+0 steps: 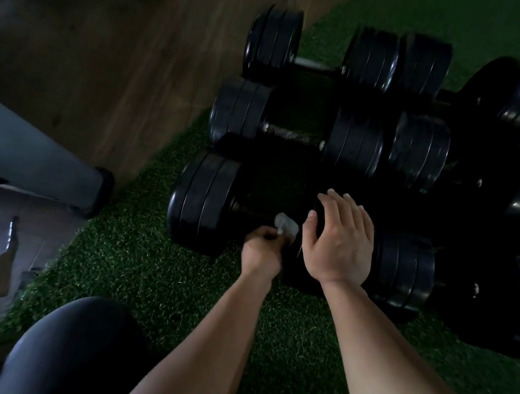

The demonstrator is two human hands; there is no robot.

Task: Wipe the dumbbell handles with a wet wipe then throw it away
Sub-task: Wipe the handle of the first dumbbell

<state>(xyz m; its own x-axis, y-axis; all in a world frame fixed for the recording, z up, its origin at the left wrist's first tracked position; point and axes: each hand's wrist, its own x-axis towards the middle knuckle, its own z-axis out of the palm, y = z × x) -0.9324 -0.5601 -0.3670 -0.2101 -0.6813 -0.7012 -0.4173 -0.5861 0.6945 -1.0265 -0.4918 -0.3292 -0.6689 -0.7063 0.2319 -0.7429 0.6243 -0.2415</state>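
Observation:
Several black dumbbells lie in rows on green turf. The nearest dumbbell (204, 197) has its handle (252, 212) partly wrapped by a white wet wipe (286, 224). My left hand (262, 250) is closed on the wipe, pressing it against that handle. My right hand (339, 237) rests with fingers spread on the right-hand weight plates of the same dumbbell, holding nothing. Behind it lie a second dumbbell (291, 132) with a bare metal handle and a third dumbbell (318, 55).
More dumbbells (405, 263) sit to the right, close against the first row. A wooden floor (89, 66) borders the turf (148, 268) on the left. A grey machine leg (32, 153) stands at left. My dark-clad knee (76, 347) is at bottom left.

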